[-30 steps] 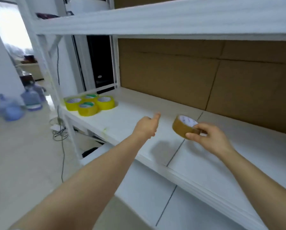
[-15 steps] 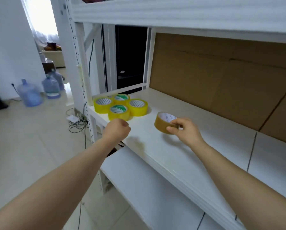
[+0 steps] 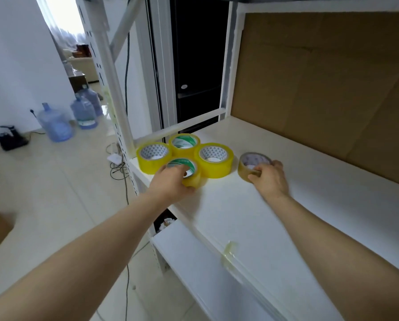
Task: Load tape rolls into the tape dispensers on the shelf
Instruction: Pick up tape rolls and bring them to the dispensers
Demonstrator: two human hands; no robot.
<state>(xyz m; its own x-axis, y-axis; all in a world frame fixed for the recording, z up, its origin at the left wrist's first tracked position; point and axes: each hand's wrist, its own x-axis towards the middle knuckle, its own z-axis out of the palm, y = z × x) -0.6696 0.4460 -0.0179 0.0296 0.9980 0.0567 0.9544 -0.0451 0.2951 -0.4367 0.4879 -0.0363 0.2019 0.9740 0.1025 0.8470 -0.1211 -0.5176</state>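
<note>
Several yellow tape rolls lie flat in a cluster at the left end of the white shelf (image 3: 263, 216). My left hand (image 3: 170, 181) grips the nearest one, a yellow roll with a green-printed core (image 3: 189, 172). Another green-core roll (image 3: 184, 143) and two grey-core rolls (image 3: 153, 157) (image 3: 214, 162) lie around it. My right hand (image 3: 269, 179) holds a brown tape roll (image 3: 251, 164) that lies flat on the shelf just right of the cluster. No tape dispenser is in view.
Brown cardboard (image 3: 332, 89) lines the back of the shelf. A lower shelf board (image 3: 205, 274) juts out below. White uprights (image 3: 110, 72) frame the left end. Water jugs (image 3: 55, 123), a black device (image 3: 11, 137) and cables (image 3: 117, 167) sit on the floor at left.
My head turned left and closer. My right hand carried the brown roll left and set it down beside the yellow rolls. My left hand reached forward and took hold of the nearest yellow roll.
</note>
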